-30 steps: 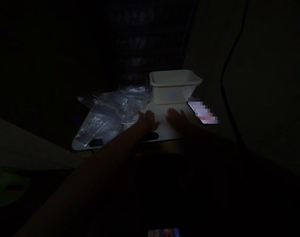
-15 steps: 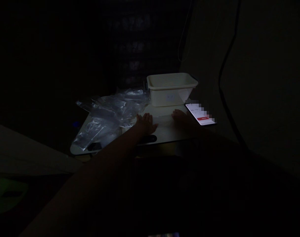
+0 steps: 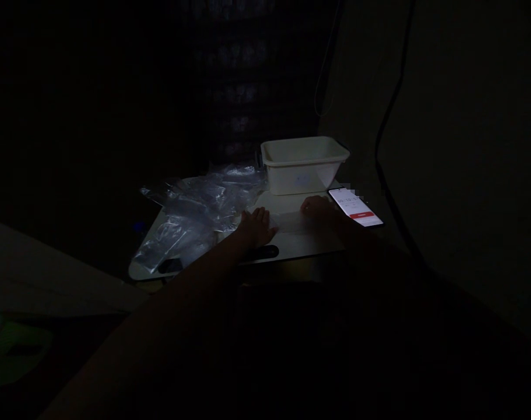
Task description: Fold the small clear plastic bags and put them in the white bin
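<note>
A clear plastic bag [image 3: 290,221] lies flat on the small white table [image 3: 294,243] between my two hands. My left hand [image 3: 257,226] presses down on its left end, palm lowered and fingers stretched out. At the bag's right end, my right hand [image 3: 316,207] has its fingers curled in on the plastic; the dim light hides the fingertips. Left of my left hand spreads a loose heap of clear plastic bags [image 3: 204,201], crumpled and overlapping.
A cream plastic bin [image 3: 302,178] stands at the table's back. Right of my right hand lies a lit phone [image 3: 355,205]. Dark oval slots [image 3: 263,252] mark the table's front edge. A black cable [image 3: 390,116] hangs along the right wall. The surroundings are very dark.
My right hand has shifted slightly left, and its fingers show more clearly curled at the bag. My left hand keeps its place. The whole view has tilted a little upward.
</note>
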Motion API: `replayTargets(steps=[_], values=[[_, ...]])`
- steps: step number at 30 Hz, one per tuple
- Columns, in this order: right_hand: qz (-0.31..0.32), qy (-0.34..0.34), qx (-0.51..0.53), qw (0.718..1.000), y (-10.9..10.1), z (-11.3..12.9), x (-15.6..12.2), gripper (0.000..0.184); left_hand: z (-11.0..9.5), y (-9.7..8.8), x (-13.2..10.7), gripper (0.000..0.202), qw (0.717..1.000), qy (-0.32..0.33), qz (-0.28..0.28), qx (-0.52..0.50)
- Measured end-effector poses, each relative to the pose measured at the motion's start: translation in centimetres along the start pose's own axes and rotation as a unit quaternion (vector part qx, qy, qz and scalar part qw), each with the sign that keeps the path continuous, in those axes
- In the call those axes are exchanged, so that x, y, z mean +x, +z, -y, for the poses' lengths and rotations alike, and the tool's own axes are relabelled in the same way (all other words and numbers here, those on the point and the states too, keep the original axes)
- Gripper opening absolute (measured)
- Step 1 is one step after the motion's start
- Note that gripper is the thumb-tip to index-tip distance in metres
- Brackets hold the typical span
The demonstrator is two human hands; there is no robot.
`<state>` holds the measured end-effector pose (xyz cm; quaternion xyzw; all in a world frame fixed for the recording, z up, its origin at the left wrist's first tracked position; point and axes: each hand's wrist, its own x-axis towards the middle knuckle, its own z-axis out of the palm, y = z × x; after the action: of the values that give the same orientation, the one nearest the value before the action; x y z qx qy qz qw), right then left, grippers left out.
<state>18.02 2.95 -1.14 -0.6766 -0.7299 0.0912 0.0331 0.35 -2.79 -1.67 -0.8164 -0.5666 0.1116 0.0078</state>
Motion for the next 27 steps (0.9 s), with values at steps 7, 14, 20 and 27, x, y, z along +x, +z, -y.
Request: replayTargets(steps=[7,14,20,27], values=[[-0.006,-0.041,-0.053,0.998,0.0,0.2,-0.5,0.024,0.6,-0.7,0.3,0.058,0.994,0.017,-0.039,-0.099],[-0.097,-0.201,-0.028,0.974,-1.4,0.9,-1.7,0.021,1.4,-1.6,1.6,0.038,0.938,0.003,-0.131,-0.322],[-0.144,-0.238,0.275,0.92,-2.1,2.7,-1.7,0.011,1.4,-1.8,1.9,0.011,0.843,-0.006,-0.073,-0.533],[0.108,0.025,0.68,0.725,-1.3,1.8,-1.7,0.018,1.4,-1.9,1.9,0.011,0.623,-0.052,-0.116,-0.772]])
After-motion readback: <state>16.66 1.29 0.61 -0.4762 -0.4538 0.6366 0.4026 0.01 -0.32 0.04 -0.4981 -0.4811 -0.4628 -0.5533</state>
